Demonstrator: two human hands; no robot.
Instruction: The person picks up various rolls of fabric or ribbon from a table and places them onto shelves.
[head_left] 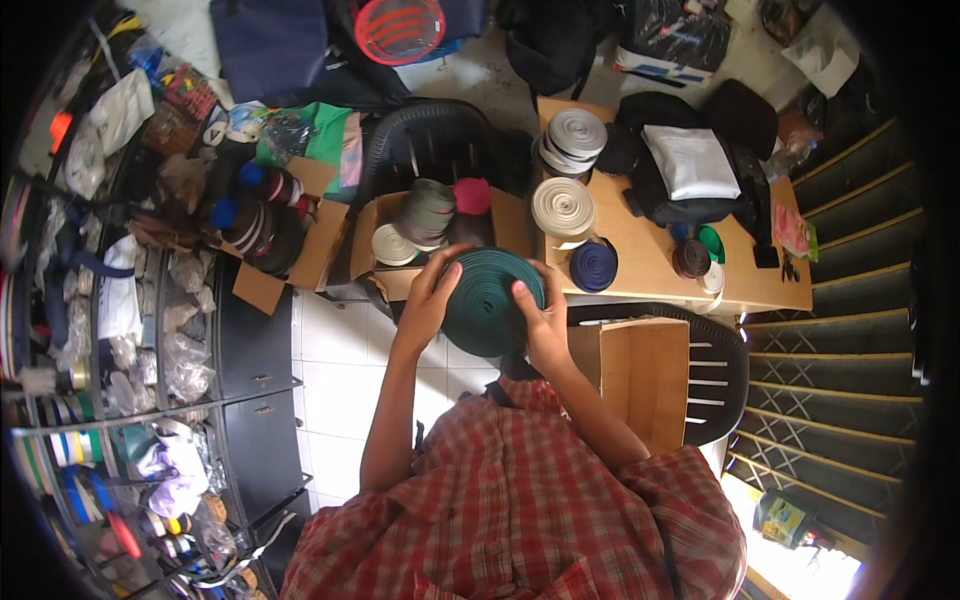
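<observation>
Between both hands I hold a large dark green roll of webbing (480,318), its coiled face turned up. My left hand (430,298) grips its left side, thumb on the upper edge. On the right side, my right hand (543,315) wraps the rim with its thumb resting on the coil. Just beyond is an open cardboard box (515,222) with a stack of grey-green rolls (427,208), a cream roll (393,245) and a pink roll (471,195). A navy roll (594,264) sits on the table to the right of my hands.
The wooden table (760,285) also bears cream rolls (563,208), white rolls (577,134) and a black bag (690,205). An open cardboard box (640,380) rests on a black chair (718,375) at right. Shelves of rolls and plastic bags (185,360) line the left; a folding metal gate (830,365) stands right.
</observation>
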